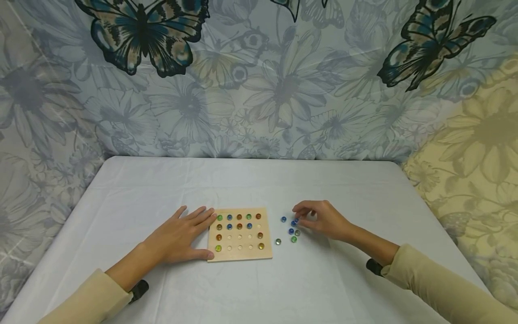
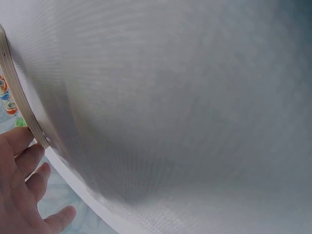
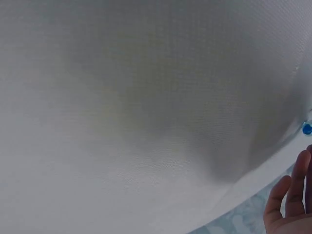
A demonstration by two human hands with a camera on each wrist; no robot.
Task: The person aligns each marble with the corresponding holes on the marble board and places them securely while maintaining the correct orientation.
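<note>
A wooden board (image 1: pixel 239 254) with rows of round hollows lies flat on the white table. Green, blue, brown and amber glass marbles fill its back row, its left column and some other hollows; several hollows show bare. My left hand (image 1: pixel 182 236) rests at the board's left edge, fingers at the back corner and thumb at the front one. The left wrist view shows its fingers (image 2: pixel 36 183) beside the board's edge (image 2: pixel 19 92). My right hand (image 1: pixel 321 219) bends over loose marbles right of the board, thumb and index finger pinching a blue marble (image 1: pixel 296 221).
Beside the board lie loose marbles: a blue marble (image 1: pixel 283 219) at the back, a green marble (image 1: pixel 294 240) in front and a clear marble (image 1: pixel 278 241) nearest the board. The white tablecloth (image 1: pixel 162 180) reaches a butterfly-printed cloth (image 1: pixel 259 112) behind.
</note>
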